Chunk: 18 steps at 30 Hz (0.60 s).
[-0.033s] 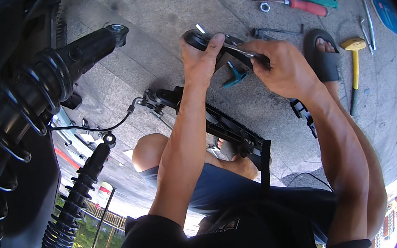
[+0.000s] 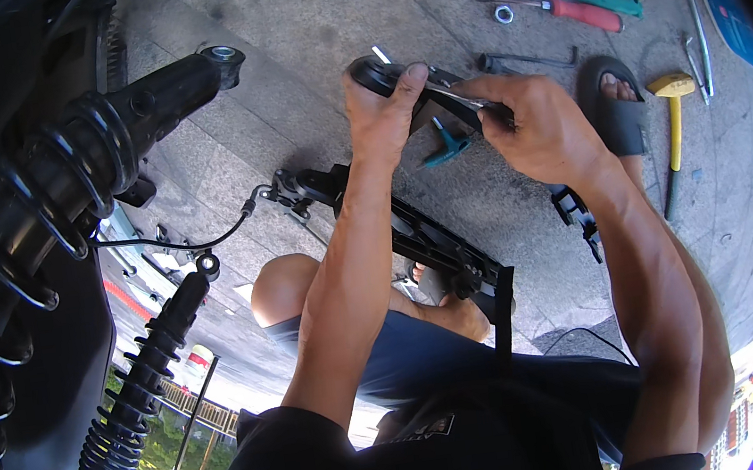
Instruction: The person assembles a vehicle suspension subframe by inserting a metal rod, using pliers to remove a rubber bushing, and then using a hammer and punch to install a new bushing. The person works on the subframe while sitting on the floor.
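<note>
My left hand (image 2: 385,115) is closed round the thick rounded end of a black arm-shaped part (image 2: 367,75), with its thumb on top. My right hand (image 2: 538,123) is closed on a slim metal tool (image 2: 461,98) with a dark handle. The tool's tip lies against the black part near my left thumb; its exact kind is hidden by my fingers. A short white rod (image 2: 381,55) shows just beyond the rounded end. Below my hands, a teal T-handled tool (image 2: 448,146) lies on the paving.
A black metal frame (image 2: 433,232) with a cable (image 2: 187,242) extends below my left forearm. Coil-spring shock absorbers (image 2: 99,148) stand at left. Right: green screwdriver (image 2: 607,2), red-handled screwdriver (image 2: 585,14), yellow hammer (image 2: 673,105), hex key (image 2: 530,61), wrenches (image 2: 696,26), nut (image 2: 504,15), my sandalled foot (image 2: 617,99).
</note>
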{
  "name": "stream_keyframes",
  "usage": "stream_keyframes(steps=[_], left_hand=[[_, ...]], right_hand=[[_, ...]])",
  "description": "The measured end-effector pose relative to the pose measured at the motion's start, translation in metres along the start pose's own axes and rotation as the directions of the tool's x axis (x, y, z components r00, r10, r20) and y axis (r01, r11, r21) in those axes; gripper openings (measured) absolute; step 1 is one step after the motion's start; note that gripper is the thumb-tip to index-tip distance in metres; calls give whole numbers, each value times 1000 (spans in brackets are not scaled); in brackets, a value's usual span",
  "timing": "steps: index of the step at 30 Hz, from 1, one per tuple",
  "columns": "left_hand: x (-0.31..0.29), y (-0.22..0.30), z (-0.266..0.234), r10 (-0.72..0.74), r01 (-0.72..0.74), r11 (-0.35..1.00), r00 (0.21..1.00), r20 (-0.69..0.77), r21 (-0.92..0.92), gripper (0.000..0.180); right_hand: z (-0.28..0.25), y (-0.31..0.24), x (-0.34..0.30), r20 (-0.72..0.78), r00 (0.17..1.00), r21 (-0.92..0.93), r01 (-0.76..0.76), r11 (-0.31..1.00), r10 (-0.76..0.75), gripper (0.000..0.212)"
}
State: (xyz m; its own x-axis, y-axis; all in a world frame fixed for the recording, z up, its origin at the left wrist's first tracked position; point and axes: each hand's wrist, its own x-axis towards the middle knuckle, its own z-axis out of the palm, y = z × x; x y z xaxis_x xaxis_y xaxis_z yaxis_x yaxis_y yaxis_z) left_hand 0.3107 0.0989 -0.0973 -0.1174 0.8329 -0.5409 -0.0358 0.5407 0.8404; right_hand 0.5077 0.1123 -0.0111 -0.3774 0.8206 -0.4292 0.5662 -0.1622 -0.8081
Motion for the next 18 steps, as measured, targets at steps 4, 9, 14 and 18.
stream_keyframes(steps=[4, 9, 14, 18], left_hand=[[0, -3, 5, 29, -32, 997, 998, -59, -64, 37], [0, -9, 6, 5, -12, 997, 995, -103, -72, 34], [1, -11, 6, 41, -53, 991, 994, -99, -122, 34], [2, -8, 4, 7, -12, 994, 999, -50, -105, 36]], right_hand=[[-6, 20, 10, 34, 991, -13, 127, 992, -126, 33], [26, 22, -13, -85, 996, 125, 28, 992, -17, 35], [63, 10, -28, -308, 950, 221, 23, 975, 47, 36], [33, 26, -17, -131, 991, 124, 55, 991, -38, 37]])
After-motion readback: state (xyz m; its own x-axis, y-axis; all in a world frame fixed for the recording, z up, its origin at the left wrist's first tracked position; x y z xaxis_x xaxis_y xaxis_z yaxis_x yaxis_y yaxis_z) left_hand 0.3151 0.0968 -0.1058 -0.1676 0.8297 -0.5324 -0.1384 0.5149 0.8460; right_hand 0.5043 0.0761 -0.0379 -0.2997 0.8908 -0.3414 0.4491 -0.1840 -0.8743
